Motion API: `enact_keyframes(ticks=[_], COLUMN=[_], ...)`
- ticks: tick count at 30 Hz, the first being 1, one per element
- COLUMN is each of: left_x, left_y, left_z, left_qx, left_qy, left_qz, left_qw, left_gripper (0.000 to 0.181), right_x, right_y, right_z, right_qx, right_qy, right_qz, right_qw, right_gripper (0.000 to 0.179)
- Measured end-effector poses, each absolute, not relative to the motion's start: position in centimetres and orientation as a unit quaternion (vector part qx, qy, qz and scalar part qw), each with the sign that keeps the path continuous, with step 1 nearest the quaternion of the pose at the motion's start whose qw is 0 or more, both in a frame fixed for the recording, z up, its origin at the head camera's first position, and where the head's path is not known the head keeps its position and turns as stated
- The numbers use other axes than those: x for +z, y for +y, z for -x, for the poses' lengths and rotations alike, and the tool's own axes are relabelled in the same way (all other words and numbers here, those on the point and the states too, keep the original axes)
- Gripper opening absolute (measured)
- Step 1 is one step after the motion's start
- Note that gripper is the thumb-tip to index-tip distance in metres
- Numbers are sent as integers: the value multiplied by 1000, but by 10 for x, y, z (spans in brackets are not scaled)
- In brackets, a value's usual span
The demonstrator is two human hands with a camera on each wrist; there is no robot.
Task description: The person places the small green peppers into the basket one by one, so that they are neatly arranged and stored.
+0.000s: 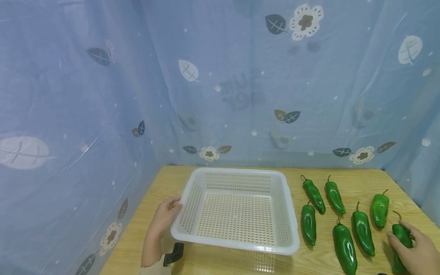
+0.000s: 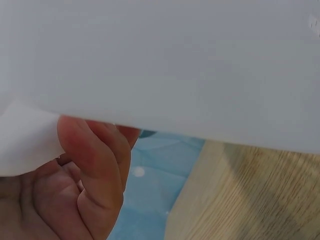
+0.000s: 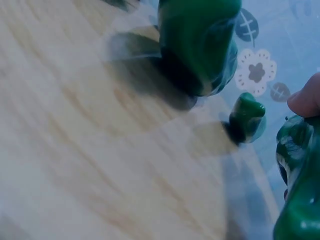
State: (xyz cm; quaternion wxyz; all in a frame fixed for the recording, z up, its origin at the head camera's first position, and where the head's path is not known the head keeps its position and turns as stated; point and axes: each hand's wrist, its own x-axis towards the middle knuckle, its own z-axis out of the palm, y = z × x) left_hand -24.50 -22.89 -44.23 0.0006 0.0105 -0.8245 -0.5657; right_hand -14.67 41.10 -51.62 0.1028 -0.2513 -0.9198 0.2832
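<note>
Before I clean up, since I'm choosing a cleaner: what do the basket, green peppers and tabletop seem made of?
Basket: likely moulded white plastic, satin; evenly perforated, slightly translucent walls. Green peppers: smooth and glossy, with bright highlights; real or plastic, I can't tell. Tabletop: wood or wood-look laminate, smooth-looking, with visible grain lines.

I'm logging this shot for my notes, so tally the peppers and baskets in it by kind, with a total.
Green chili peppers: 7, including one in the right hand
White perforated plastic basket: 1
Total: 8
</note>
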Motion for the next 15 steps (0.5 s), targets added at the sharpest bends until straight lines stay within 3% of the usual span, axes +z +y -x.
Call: enact_keyframes(ticks=[8, 15], left_x=[-443, -440], left_y=[-225, -228], left_z=[246, 244], left_qx=[-570, -566], left_qy=[-822, -824], left_qz=[-12, -17], left_qw=[3, 3], left_gripper=[38, 39], right_x=[-513, -505], right_y=[402, 396], right_z=[143, 145], right_qx=[319, 298], right_qy=[-890, -905], right_qz=[256, 213], right_qw=[203, 216], right_gripper=[61, 60])
